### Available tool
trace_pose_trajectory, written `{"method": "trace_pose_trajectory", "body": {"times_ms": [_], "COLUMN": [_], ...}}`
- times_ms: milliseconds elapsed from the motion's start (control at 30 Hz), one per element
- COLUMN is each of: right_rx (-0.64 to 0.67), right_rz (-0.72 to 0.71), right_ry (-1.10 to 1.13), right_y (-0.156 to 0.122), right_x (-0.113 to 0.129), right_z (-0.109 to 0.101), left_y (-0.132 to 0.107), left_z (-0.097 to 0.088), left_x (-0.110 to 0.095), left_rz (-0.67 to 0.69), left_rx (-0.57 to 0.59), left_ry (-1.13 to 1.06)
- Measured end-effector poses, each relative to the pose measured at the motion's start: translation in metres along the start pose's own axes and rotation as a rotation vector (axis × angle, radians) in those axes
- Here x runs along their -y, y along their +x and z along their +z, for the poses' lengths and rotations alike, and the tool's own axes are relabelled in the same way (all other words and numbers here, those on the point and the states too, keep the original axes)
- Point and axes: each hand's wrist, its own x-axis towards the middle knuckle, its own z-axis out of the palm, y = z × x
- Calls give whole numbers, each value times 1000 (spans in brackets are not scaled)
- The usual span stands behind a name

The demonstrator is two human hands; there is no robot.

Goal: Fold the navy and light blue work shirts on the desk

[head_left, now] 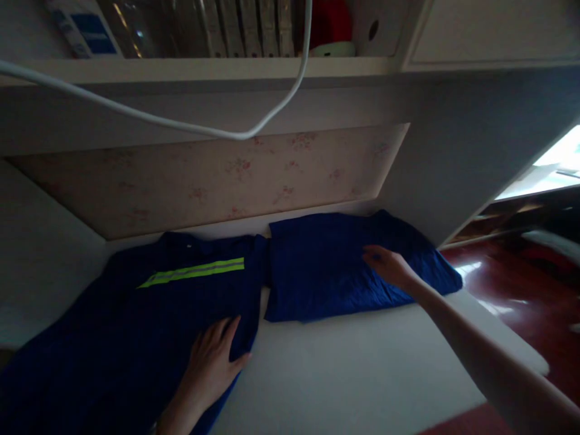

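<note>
A navy work jacket with a yellow-green and grey reflective stripe lies spread out on the left of a pale padded surface. My left hand rests palm down on its right side, fingers apart. Beside the jacket, to the right, lies a flat navy cloth piece, wrinkled along its front and right part; whether it is a separate garment cannot be made out. Over this cloth is my right hand, thumb and fingers curled together in a pinch. What they hold, if anything, is too dark to see.
A white cable hangs low across the view. Above is a shelf holding boxes and a red object. A floral panel stands behind the clothes. The pale surface ends at right above a reddish floor.
</note>
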Motion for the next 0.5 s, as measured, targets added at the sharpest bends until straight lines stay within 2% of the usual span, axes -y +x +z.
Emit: {"method": "trace_pose_trajectory", "body": {"times_ms": [67, 133, 167, 233, 300, 367, 500], "right_rx": [262, 538, 649, 777, 795, 754, 621], "right_rz": [58, 48, 27, -8, -21, -5, 61], "right_ry": [317, 542, 613, 694, 736, 769, 831], "right_y": [-38, -74, -90, -113, -123, -123, -109], "right_x": [19, 43, 56, 85, 113, 141, 189], "right_z": [49, 96, 119, 160, 196, 224, 259], "left_y": [-34, -58, -67, -79, -89, -99, -128], "left_z": [0, -2, -3, -9, -19, -35, -68], "left_x": [24, 39, 44, 49, 52, 54, 60], "left_rz": [-107, -160, -166, -140, -132, -163, -236], "left_rx": [37, 70, 89, 125, 107, 56, 15], "left_ry": [41, 18, -4, -69, -116, -111, -212]}}
